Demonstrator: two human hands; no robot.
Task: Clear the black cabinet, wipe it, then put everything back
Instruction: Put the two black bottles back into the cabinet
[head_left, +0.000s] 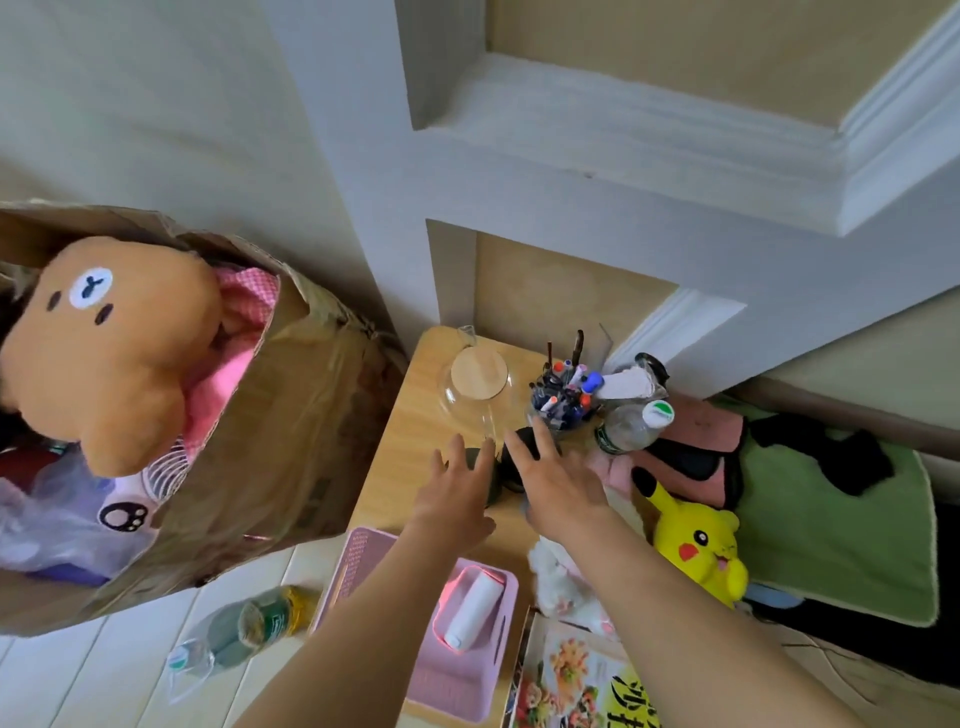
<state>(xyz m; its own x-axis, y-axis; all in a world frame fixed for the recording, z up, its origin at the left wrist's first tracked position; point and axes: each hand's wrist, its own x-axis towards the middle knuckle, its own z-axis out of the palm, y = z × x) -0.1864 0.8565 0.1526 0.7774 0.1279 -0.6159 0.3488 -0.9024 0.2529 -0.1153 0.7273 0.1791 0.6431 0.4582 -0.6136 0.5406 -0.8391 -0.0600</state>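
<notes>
Left hand (457, 493), right hand (558, 480) spread, empty, over dark items (506, 470); grip each firmly, lift straight, clear of jug (478, 374).

We were in a room of a home, though which room we could not tell. A brown plush bear (114, 353) sat in a worn open cardboard box (291, 441) with pink cloth, and a yellow plush toy with red cheeks (696, 540) lay beside a green fleecy mat (831, 519). On a small light wooden table (410, 441) stood a clear glass teapot with a round wooden lid (478, 371), a clear cup crammed with pens (563, 400) and a plastic water bottle (631, 426). A magazine with food photographs (576, 680) lay by a pink plastic basket (457, 675). Pale plank flooring (104, 675) and white moulded wall trim (883, 156) framed it all.
</notes>
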